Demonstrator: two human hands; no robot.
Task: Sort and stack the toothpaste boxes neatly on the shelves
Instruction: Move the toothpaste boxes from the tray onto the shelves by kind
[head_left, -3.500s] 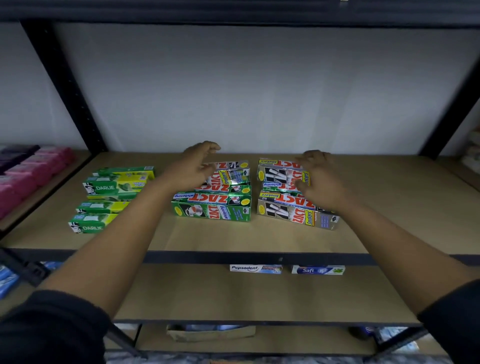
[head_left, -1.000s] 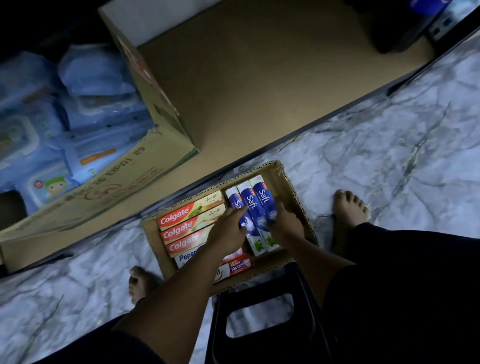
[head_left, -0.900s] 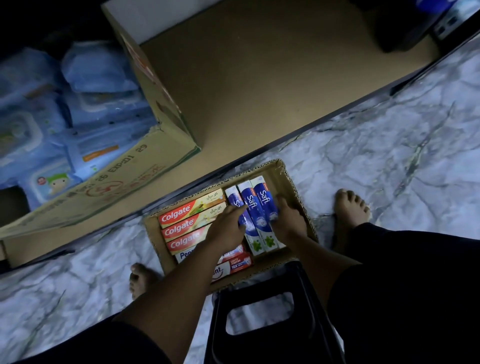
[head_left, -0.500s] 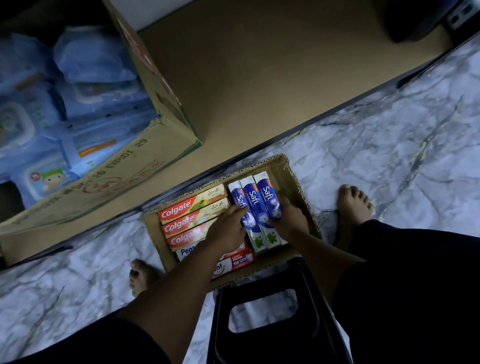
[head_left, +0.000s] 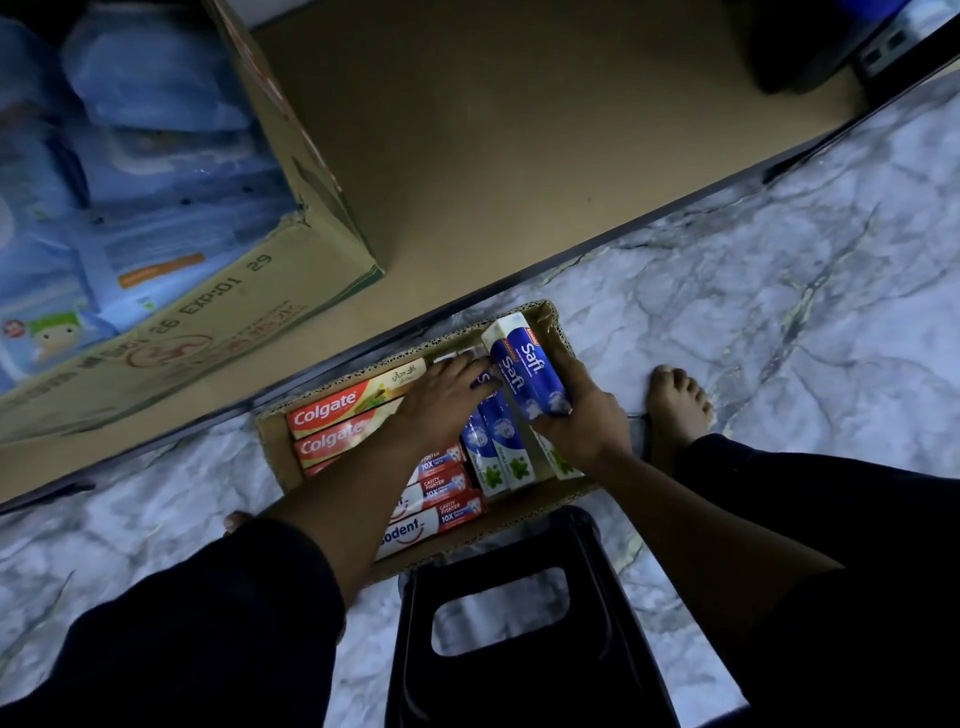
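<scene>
Two Safi boxes are gripped by the right hand and tilted up at the tray's right end, for lifting out; the left hand, fingers loosely spread, is pressed on the boxes below to steady them.

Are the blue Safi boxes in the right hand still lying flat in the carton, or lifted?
Lifted. The right hand holds two blue-and-white Safi toothpaste boxes tilted, far ends raised above the brown cardboard carton.

In the right hand are blue and white Safi boxes. Under the left hand lie red and cream Colgate boxes. The floor beside them is grey-white marble with veins.
</scene>
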